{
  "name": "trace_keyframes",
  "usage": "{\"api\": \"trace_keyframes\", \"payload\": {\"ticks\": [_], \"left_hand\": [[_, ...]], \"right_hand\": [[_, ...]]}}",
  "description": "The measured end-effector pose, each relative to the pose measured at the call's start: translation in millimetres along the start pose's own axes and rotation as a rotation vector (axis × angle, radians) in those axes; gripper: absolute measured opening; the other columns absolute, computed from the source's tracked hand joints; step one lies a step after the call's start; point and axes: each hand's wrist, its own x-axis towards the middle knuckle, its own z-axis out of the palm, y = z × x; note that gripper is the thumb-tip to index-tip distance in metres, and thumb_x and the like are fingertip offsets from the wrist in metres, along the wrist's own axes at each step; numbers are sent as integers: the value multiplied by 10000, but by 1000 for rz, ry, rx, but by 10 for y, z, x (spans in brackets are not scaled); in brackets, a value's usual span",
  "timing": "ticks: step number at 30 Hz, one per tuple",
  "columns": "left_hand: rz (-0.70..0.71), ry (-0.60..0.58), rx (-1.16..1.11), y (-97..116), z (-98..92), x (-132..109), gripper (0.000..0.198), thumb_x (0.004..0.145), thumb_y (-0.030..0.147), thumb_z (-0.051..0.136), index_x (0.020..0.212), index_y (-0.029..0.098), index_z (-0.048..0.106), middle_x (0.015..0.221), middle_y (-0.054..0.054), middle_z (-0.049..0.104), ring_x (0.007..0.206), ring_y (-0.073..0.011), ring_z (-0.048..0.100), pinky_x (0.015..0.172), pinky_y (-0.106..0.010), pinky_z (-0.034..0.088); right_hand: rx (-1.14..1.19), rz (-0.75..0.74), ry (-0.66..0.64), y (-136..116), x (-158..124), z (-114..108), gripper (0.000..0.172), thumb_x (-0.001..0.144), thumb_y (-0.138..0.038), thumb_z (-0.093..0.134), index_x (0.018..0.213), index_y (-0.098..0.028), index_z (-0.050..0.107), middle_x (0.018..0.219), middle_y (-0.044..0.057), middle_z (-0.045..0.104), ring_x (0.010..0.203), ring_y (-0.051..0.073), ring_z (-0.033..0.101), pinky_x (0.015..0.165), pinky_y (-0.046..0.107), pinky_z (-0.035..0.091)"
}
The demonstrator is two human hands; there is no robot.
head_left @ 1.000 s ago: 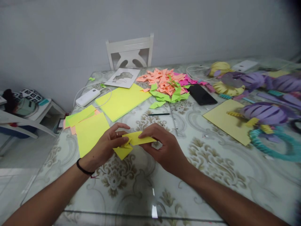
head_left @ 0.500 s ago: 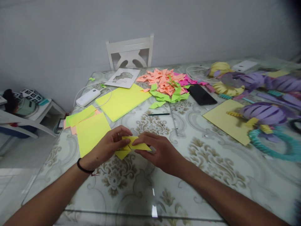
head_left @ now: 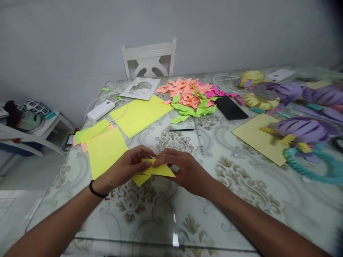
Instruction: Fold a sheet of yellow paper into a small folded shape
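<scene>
Both my hands meet over a small folded yellow paper (head_left: pixel 157 171) low above the patterned glass table (head_left: pixel 241 200). My left hand (head_left: pixel 125 167), with a ring and a black wristband, pinches the paper's left part with curled fingers. My right hand (head_left: pixel 184 169) presses and pinches the paper's right flap at the top fold. A second yellow folded corner sticks out beneath, toward me.
Yellow and green sheets (head_left: pixel 105 150) lie left of my hands, a larger yellow sheet (head_left: pixel 139 114) behind. Farther back lie a pencil (head_left: pixel 180 130), a pile of orange, green and pink folded pieces (head_left: pixel 191 96), a black phone (head_left: pixel 229 107), a power bank (head_left: pixel 100 110), purple paper crafts (head_left: pixel 302 128) and a white chair (head_left: pixel 148 59).
My hands have lowered the yellow paper toward the table and drawn closer together; the long flap held out to the right is now folded into a flatter triangle.
</scene>
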Motion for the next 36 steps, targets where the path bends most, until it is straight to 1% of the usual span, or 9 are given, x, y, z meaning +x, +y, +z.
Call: {"api": "trace_keyframes", "payload": {"ticks": [3, 6, 10, 14, 17, 20, 26, 33, 36], "left_hand": [[-17, 9, -36, 5, 5, 2, 228, 909, 241, 745, 1115, 185, 666, 1064, -53, 703, 938, -144, 664, 789, -236, 499], [-14, 38, -17, 12, 4, -4, 240, 900, 255, 756, 1108, 182, 661, 1076, -58, 700, 919, -146, 670, 776, -238, 513], [-15, 82, 71, 2, -3, -18, 246, 911, 290, 751, 1117, 197, 653, 1042, -43, 689, 825, -120, 647, 697, -214, 490], [-27, 99, 78, -7, 7, -27, 278, 900, 319, 763, 1117, 197, 639, 1009, -47, 689, 772, -123, 638, 648, -218, 477], [-27, 92, 78, 3, 25, -33, 278, 906, 335, 756, 1109, 196, 626, 981, -45, 689, 756, -122, 628, 633, -216, 468], [-11, 105, 155, 22, 45, -50, 268, 924, 359, 734, 1108, 200, 622, 937, -32, 678, 709, -106, 591, 592, -203, 433], [30, 92, 237, 52, 74, -83, 250, 941, 356, 710, 1127, 211, 627, 925, -20, 654, 697, -105, 562, 592, -205, 431], [0, 66, 143, 30, 70, -85, 331, 922, 333, 737, 1209, 219, 619, 932, -31, 663, 823, -160, 657, 701, -254, 495], [-12, 84, 131, -8, 66, -79, 321, 912, 325, 750, 1189, 226, 623, 876, -7, 659, 773, -138, 646, 667, -236, 480]], "right_hand": [[-7, -3, -2, 2, 4, -1, 100, 833, -187, 819, 925, -212, 786, 1034, 59, 727, 895, 166, 709, 758, 268, 554], [10, 40, 4, -15, 14, -3, 35, 865, -212, 794, 900, -214, 794, 1024, 50, 723, 870, 154, 706, 740, 258, 568], [61, 112, -6, -53, 30, -24, 46, 898, -203, 752, 898, -222, 794, 1016, 39, 721, 863, 148, 703, 725, 255, 584], [74, 104, -33, -72, 37, -49, 34, 889, -254, 770, 896, -233, 795, 1010, 40, 712, 879, 161, 695, 733, 273, 582], [104, 121, -56, -88, 42, -52, 58, 900, -260, 754, 874, -216, 781, 1010, 39, 708, 819, 139, 684, 719, 259, 578], [133, 160, -48, -109, 45, -40, 116, 928, -287, 719, 863, -199, 758, 1012, 44, 703, 827, 138, 683, 716, 249, 577], [89, 240, 5, -111, 22, -1, 211, 927, -331, 717, 784, -183, 673, 871, 30, 687, 812, 157, 647, 694, 260, 539], [72, 309, 77, -100, 4, -12, 270, 914, -398, 721, 765, -182, 660, 754, 10, 652, 707, 147, 607, 628, 262, 484], [76, 312, 89, -107, 7, -14, 283, 912, -403, 719, 747, -184, 648, 738, 8, 644, 710, 151, 613, 638, 265, 490]]}}
